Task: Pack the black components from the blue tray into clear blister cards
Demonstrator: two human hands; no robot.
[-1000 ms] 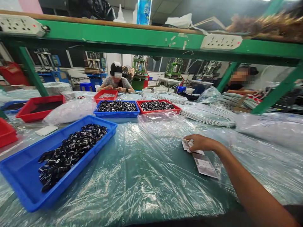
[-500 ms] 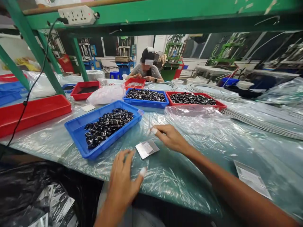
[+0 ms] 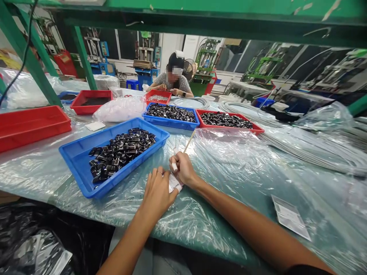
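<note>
A small silver-and-white flat packet (image 3: 172,184) lies on the plastic-covered table, partly hidden by both hands. My left hand (image 3: 158,188) spans it, fingers along its left side and thumb at its near edge, pinning it down. Closed around a thin pale stick (image 3: 189,141), my right hand (image 3: 183,167) is at the packet's far right side. The stick points up and away; its lower end is hidden in the fist. White wraps cover some fingertips. Left of the hands stands a blue tray (image 3: 77,168) holding many short black pieces (image 3: 123,151).
Farther back are a blue tray (image 3: 172,123) and a red tray (image 3: 259,130) of black pieces. Another silver packet (image 3: 290,217) lies at right. Coiled cable (image 3: 309,152) crosses the right side. A green frame (image 3: 200,28) passes overhead. A co-worker (image 3: 172,78) sits opposite.
My right hand has come down and left to the packet, and a thin stick now shows in it. My left hand has moved up onto the packet. The view has shifted slightly right.
</note>
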